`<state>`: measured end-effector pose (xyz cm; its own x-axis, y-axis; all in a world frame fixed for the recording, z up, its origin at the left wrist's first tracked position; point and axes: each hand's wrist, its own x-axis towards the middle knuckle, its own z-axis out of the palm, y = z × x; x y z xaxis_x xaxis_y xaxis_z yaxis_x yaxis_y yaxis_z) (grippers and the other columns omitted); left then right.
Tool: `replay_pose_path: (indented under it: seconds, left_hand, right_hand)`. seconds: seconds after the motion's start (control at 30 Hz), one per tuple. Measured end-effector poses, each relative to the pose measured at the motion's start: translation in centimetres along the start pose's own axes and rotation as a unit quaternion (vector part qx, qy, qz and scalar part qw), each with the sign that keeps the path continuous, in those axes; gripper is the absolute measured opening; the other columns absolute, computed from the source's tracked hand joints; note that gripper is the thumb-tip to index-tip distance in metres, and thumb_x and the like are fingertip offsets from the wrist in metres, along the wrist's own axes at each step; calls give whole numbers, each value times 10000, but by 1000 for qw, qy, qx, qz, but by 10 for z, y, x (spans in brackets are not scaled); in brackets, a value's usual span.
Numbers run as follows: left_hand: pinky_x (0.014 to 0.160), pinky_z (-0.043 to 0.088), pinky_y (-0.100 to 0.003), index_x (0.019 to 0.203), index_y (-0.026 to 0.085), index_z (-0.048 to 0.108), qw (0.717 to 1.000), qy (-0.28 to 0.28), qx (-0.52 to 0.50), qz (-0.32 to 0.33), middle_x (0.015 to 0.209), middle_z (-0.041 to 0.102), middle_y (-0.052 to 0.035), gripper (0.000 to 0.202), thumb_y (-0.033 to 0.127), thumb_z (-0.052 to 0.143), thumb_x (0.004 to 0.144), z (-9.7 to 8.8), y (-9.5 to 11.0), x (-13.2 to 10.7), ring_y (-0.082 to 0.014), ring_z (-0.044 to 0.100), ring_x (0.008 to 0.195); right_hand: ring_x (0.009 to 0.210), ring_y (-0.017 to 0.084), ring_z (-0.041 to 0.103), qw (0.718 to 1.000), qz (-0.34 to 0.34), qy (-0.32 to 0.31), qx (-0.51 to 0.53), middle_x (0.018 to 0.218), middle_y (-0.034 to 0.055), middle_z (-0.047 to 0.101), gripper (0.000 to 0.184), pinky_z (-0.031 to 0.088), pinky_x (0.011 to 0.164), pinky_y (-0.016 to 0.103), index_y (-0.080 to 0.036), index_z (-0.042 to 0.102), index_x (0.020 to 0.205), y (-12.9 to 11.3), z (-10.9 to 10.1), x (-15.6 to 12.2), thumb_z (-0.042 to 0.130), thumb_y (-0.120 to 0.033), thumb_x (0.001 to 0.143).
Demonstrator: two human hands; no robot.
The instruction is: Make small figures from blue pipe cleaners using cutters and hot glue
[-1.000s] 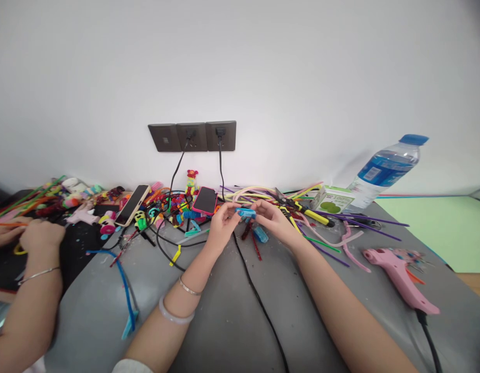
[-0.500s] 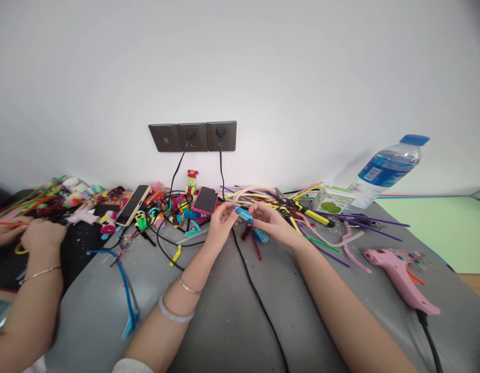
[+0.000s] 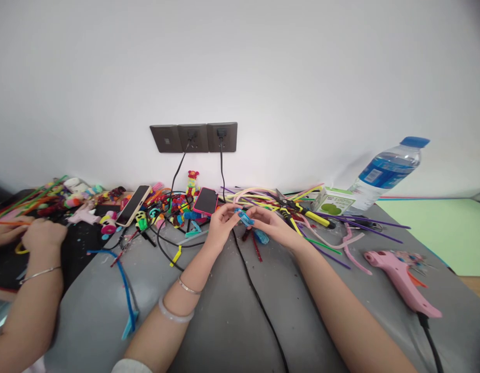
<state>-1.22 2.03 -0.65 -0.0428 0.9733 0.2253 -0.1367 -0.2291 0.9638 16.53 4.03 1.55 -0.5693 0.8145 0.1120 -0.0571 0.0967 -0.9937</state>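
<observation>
The left hand (image 3: 220, 227) and right hand (image 3: 271, 224) are curled nearly closed, their fingertips pinching one small blue piece (image 3: 244, 216). It is probably a folded pipe cleaner, though too small to be sure. It sits between the hands, just above the tabletop (image 3: 232, 321) near its far edge. A second blue piece (image 3: 261, 237) lies by the right hand. Two phones lie left of them, a pale phone (image 3: 133, 204) and a pink phone (image 3: 205, 201). One glue gun (image 3: 403, 282) lies near the right edge.

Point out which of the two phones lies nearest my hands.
The phone in the pink-red case, just behind the left hand, which pinches the blue pipe-cleaner piece with the right hand. The cream-cased phone lies farther left.
</observation>
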Motion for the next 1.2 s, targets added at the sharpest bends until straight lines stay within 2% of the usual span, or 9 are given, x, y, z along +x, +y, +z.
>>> replay_pose_path:
  seconds: [0.4, 0.53, 0.97, 1.2]
  left_hand:
    - [723, 511, -284, 976, 191, 737, 998, -58, 5, 18, 932, 713, -61, 374, 471, 785, 733, 1, 9, -3, -174, 629, 817]
    - [719, 510, -286, 1003, 187, 746, 997, -71, -4, 20, 936, 714, -68, 399, 453, 805, 713, 1, 9, -2, -177, 620, 821]
    - [722, 508, -271, 888, 175, 702, 995, -78, -48, 38, 874, 690, -43, 334, 382, 851, 671, 1, 7, -1, -162, 618, 805]
    - [667, 472, -247, 842, 167, 673, 993, -95, -54, 36, 840, 667, -29, 363, 402, 866, 645, 2, 7, -1, -147, 594, 766]
  right_hand:
    - [771, 142, 576, 999, -5, -38, 27, 860, 7, 606, 286, 503, 726, 266, -217, 597, 862, 1, 2, -1, 779, -421, 779]
    - [790, 144, 573, 998, -11, -39, 39, 882, 10, 593, 278, 503, 731, 267, -218, 589, 874, 3, 1, 0, 778, -400, 786]
    - [857, 154, 580, 998, -13, -48, 31, 925, 14, 596, 288, 491, 809, 276, -219, 602, 926, 2, -1, -1, 759, -428, 804]
    - [828, 157, 586, 998, -3, -58, 31, 899, 15, 612, 319, 497, 771, 283, -219, 589, 904, -1, 1, -2, 758, -466, 795]
